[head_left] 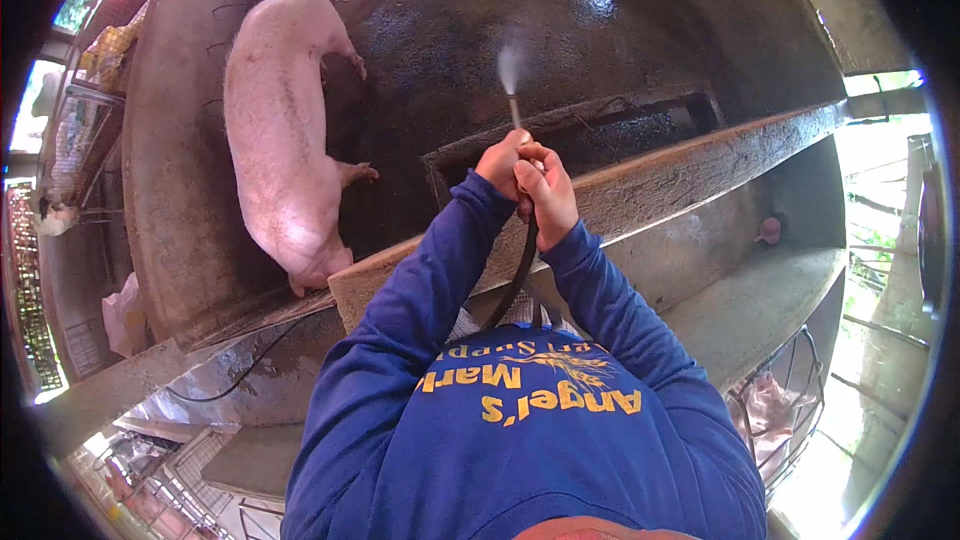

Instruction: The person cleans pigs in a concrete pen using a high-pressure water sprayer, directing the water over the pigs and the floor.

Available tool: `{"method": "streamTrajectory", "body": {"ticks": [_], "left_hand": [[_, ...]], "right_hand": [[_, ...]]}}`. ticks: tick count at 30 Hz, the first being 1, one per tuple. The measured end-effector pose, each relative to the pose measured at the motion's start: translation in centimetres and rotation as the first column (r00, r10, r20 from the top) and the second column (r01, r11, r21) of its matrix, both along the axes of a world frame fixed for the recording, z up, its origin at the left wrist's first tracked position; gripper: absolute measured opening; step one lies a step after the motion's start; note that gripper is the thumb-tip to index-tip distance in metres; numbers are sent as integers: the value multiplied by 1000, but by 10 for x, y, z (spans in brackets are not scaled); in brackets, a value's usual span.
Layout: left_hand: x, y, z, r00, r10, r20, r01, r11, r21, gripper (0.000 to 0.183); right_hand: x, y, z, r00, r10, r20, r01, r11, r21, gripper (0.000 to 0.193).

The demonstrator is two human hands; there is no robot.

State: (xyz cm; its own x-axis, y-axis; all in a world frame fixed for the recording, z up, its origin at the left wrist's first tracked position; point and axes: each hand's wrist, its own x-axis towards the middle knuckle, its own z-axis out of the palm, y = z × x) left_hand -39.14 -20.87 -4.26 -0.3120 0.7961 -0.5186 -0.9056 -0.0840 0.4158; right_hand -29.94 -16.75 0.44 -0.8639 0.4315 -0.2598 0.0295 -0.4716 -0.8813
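Both my hands are closed around a spray nozzle (514, 112) in front of my chest, over the low pen wall. Its thin metal tip points away from me and throws a white burst of water (511, 68) toward the dark wet floor. My left hand (500, 164) grips near the base of the tip. Pressed against it, my right hand (551, 196) wraps round the handle just behind. A dark hose (519, 275) runs from beneath my hands back toward my body. To the left, a pink pig (280, 120) stands inside the pen with its head down near the wall.
A concrete wall (700, 162) crosses between me and the pen. Behind it lies a rectangular recess (640, 130) in the wet floor. A pink dipper (768, 230) sits at the right. A barred metal crate (780, 415) is at lower right, a pale sack (125, 316) at far left.
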Motion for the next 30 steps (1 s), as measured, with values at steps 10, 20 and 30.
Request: {"method": "streamTrajectory", "body": {"ticks": [10,20,30], "left_hand": [[-4,2,-23,995,56,-88,-51,997,56,34],[2,12,-13,983,-73,-168,104,978,181,21],[7,23,-20,1000,4,29,-6,996,85,23]], "right_hand": [[-3,5,9,996,43,72,-49,996,79,43],[-2,24,12,980,1,200,-10,999,41,44],[1,20,-8,989,-17,144,-3,990,139,46]]}}
